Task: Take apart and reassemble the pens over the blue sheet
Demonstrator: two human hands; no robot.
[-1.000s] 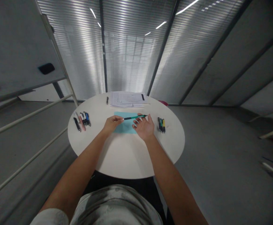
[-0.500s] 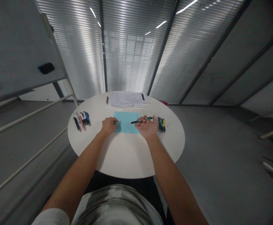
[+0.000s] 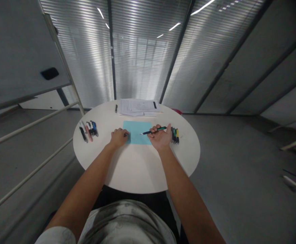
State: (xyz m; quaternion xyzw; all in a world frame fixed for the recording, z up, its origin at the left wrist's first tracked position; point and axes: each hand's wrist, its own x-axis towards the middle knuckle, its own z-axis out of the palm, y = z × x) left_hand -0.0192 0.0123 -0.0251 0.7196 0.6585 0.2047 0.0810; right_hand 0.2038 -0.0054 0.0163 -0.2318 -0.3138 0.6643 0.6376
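Okay, the pen [image 3: 146, 132] is now gripped by the right hand [image 3: 160, 138], not the left hand [image 3: 119, 138], so the right's steering: over the blue sheet [image 3: 138, 126], pointing toward nine o'clock. Left's curled, can't tell if empty.

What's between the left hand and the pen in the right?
In the head view, only the blue sheet shows between the left hand and that pen.

Faint markings on the white papers [image 3: 135, 107], too small to read, nothing legible elsewhere
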